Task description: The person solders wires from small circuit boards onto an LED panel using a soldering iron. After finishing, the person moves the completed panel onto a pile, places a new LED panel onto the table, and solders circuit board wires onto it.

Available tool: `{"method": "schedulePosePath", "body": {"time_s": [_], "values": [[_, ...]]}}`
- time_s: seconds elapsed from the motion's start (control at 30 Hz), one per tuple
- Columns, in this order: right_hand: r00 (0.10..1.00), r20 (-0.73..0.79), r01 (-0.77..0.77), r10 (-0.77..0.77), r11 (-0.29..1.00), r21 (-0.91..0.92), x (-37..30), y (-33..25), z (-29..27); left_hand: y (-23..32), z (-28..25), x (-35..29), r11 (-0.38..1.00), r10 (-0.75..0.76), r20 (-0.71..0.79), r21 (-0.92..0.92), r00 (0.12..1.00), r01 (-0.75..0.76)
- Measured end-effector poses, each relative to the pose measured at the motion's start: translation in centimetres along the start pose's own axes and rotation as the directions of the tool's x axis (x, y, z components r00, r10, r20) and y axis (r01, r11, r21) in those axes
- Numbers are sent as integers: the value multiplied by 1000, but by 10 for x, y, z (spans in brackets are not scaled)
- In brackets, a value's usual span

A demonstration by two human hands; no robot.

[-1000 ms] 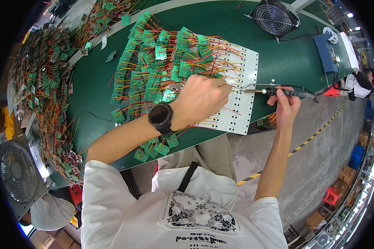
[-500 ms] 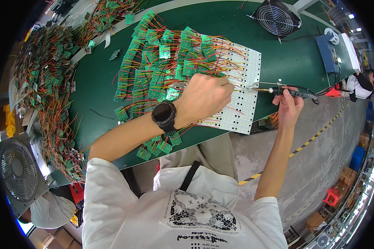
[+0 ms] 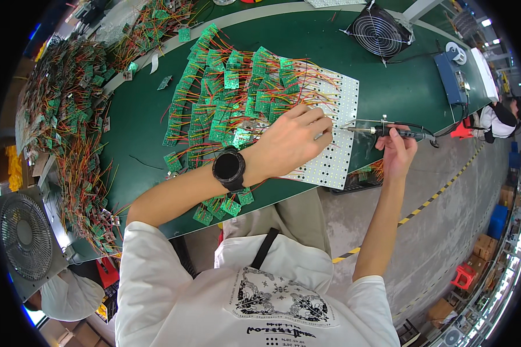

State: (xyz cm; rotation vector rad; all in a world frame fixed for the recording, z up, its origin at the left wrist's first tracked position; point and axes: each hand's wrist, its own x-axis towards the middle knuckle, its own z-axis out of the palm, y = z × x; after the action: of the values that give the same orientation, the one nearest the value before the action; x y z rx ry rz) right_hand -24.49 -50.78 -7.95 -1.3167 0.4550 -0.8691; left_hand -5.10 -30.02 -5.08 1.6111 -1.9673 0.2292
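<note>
While the right hand (image 3: 398,151) grips a soldering iron (image 3: 382,130), the left hand (image 3: 296,141) curls over the white panel (image 3: 338,153), hold unclear; apparent soldering next calls for steady iron-to-panel contact.

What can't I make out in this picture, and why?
Head view:
Anything under the left hand: its back covers it.
Whether the soldering iron touches the white panel: its tip is too small.
How far the panel runs leftward: wires and green boards cover it.
Pale sheet: cut by the top edge.
</note>
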Motion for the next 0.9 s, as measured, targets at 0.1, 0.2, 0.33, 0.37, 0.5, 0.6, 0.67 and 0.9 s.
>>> {"method": "schedulePosePath", "body": {"time_s": [0.1,0.2,0.33,0.37,0.5,0.6,0.67,0.9], "values": [[1000,-11,-10,10,1000,-17,-2,-4,5,-5,5,-3,997,-42,-47,58,998,45],[999,47,-15,16,999,-31,-1,-3,2,-6,6,-4,992,-75,-49,100,996,80],[996,81,-41,47,997,-71,0,-3,-2,-7,8,-4,994,-82,-32,67,996,84],[995,91,-43,52,995,-88,0,-2,-4,-7,8,-4,994,-83,-31,65,996,85],[993,110,-38,51,993,-113,0,-1,-5,-7,8,-5,993,-84,-28,76,996,86],[997,65,-39,46,994,-98,-1,-2,0,-7,9,-6,993,-90,-29,77,996,92],[996,72,-36,43,994,-101,0,-4,2,-7,9,-6,992,-98,-30,79,995,100],[997,70,-35,43,993,-116,-1,-4,4,-8,10,-6,991,-111,-23,72,994,113]]}}
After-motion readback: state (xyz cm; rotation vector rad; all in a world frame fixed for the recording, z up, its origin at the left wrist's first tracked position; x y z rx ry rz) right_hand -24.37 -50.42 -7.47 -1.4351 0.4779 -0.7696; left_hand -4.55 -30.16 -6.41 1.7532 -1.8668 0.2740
